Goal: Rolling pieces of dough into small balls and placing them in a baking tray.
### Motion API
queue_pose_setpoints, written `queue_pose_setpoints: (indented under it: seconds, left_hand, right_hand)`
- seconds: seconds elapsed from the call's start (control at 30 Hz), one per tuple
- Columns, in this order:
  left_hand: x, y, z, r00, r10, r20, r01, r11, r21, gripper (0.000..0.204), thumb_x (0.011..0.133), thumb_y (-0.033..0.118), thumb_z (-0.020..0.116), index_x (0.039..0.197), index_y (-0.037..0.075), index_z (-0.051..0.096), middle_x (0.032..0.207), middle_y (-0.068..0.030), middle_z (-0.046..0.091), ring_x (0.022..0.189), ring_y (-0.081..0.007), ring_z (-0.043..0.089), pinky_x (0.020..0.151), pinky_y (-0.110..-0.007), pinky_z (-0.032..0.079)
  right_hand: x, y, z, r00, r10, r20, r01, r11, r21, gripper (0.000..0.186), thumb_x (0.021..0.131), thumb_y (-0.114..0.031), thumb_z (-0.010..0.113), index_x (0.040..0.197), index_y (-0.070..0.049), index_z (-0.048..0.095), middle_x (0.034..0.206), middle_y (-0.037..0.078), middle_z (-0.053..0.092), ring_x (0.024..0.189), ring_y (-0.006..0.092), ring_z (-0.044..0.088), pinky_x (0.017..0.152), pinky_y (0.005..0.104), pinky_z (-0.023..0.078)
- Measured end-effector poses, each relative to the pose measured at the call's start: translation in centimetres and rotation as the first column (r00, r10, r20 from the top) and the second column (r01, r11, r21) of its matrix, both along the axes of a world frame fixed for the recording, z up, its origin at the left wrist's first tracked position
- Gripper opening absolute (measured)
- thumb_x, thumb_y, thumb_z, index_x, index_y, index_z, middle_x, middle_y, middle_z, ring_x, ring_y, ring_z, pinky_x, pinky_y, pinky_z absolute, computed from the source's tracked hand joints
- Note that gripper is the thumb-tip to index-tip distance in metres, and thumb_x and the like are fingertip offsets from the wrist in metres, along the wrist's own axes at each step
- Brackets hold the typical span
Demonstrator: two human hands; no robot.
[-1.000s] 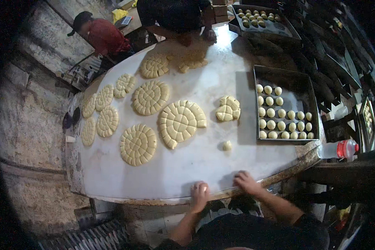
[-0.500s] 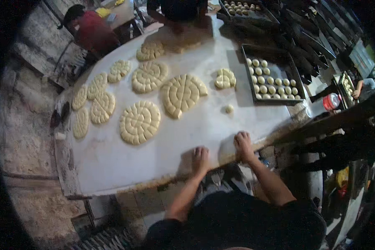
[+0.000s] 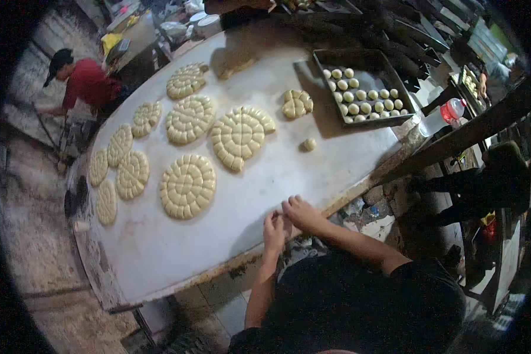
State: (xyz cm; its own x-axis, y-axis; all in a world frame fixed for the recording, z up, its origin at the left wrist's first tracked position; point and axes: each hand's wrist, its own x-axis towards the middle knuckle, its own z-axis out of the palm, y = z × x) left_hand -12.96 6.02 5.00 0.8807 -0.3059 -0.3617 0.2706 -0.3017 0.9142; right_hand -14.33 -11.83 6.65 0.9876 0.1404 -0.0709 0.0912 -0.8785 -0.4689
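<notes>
My left hand (image 3: pixel 273 232) and my right hand (image 3: pixel 301 213) meet over the table's near edge, fingers curled and closed. Between their fingertips shows a small pale bit, too hidden to name for sure. Beyond them on the white tabletop (image 3: pixel 242 203) sits a single dough ball (image 3: pixel 308 144). Farther off is a small cluster of dough pieces (image 3: pixel 297 104). To the left lie several flat dough rounds scored into segments, among them a large one (image 3: pixel 241 137) and a nearer one (image 3: pixel 187 186).
A dark baking tray (image 3: pixel 371 123) with rows of dough balls stands at the far right of the table. Beside it is a clear bottle with a red label (image 3: pixel 452 110). A person in red (image 3: pixel 91 82) bends beyond the left edge; another person in dark clothes (image 3: pixel 484 177) is at right.
My hands, apart on the tabletop before, have come together, the right one moving left to the left one. The view has shifted, and the person across the table is mostly out of it.
</notes>
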Motion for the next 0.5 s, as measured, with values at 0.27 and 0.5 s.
queue_pose_setpoints:
  seconds: [0.27,0.5]
  left_hand:
    - [9.0,-7.2,0.3,0.840,-0.355,0.411,0.091,0.838,0.538,0.023,0.105,0.022,0.057,0.117,0.003,0.060,0.104,-0.0170,0.064,0.104,-0.0413,0.059,0.096,-0.054,0.046]
    - [12.9,-13.4,-1.0,0.656,-0.590,0.471,-0.008,0.618,0.786,0.019,0.094,0.022,0.060,0.106,0.008,0.055,0.115,-0.0182,0.054,0.113,-0.0417,0.049,0.102,-0.058,0.037]
  right_hand:
    - [4.1,-17.3,2.2,0.790,-0.259,-0.556,0.613,0.364,0.701,0.038,0.105,-0.022,0.065,0.135,0.000,0.057,0.098,0.013,0.069,0.083,0.0192,0.065,0.068,0.0360,0.055]
    - [17.5,-45.2,2.0,0.526,-0.834,0.168,0.694,0.535,0.482,0.030,0.105,-0.025,0.066,0.118,-0.001,0.051,0.096,0.024,0.067,0.082,0.0398,0.066,0.071,0.0502,0.051]
